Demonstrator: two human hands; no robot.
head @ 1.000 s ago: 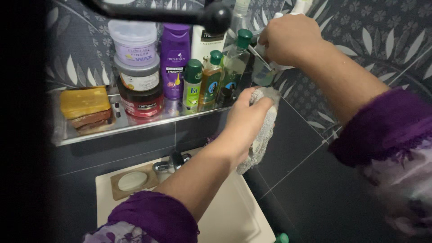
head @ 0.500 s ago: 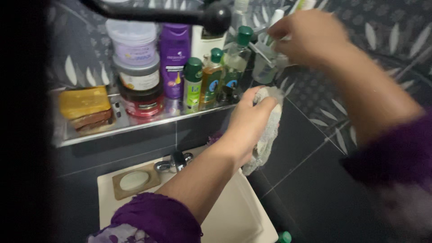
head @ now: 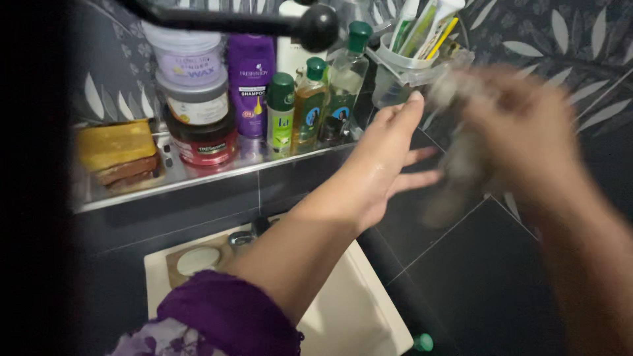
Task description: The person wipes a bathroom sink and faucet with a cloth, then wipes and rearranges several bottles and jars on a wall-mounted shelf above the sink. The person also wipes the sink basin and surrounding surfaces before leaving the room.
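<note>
My left hand (head: 386, 165) has let go of the grey cloth (head: 455, 165) it was pressing against the end of the shelf (head: 198, 178) a moment ago. It now hangs open in front of the dark tiled wall, fingers spread and pointing right, thumb up near the clear cup (head: 402, 76) of toothbrushes, touching nothing. The skin looks wet.

The cloth has gone over to my right hand (head: 521, 132). That hand was up at the cup a second ago; now it has dropped away from it and is so blurred with motion that I can only make out a grey smear of cloth at its fingers. I judge it is closed on the cloth, but how exactly the fingers pinch it I cannot tell. The cloth hangs in the air to the right of my left hand, below the cup, off the shelf.

The cup stands again at the right end of the shelf, just beside the tall clear bottle with the green cap (head: 346, 79). The other bottles, the stacked jars (head: 194, 99) and the yellow sponge (head: 115, 145) sit as before. The white sink (head: 343, 316) lies below my left forearm, with the soap dish (head: 194, 260) at its back edge.

So the wiping at that shelf end has paused, and the cloth has changed hands.
</note>
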